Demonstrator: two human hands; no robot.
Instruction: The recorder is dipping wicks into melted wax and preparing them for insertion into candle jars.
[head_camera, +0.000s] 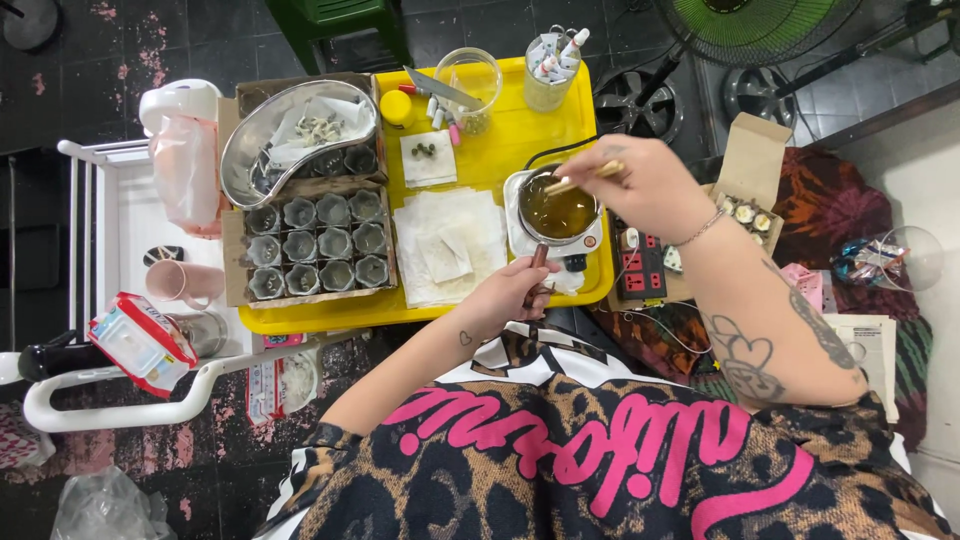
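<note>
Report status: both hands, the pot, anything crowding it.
Left hand grips pot handle. Right hand holds wooden stick in the pot's amber liquid. Paper sheets close beside, on the yellow tray.

Left hand (510, 292) grips pot handle (538, 268); right hand (635, 185) holds stick (580, 178).

Beneath me lies a dark tiled floor (200, 30) with worn pink patches. Far ahead of my hands stands a green plastic chair (335, 25), and off to the right of them a green-bladed floor fan (755, 25) rests on the tiles. Left of my hands a white wire rack (95, 250) stands over the floor. Well right of them a pale wall (925, 200) rises, with a patterned orange and dark cloth (825, 205) spread at its foot. The light is even, with soft shadows.
</note>
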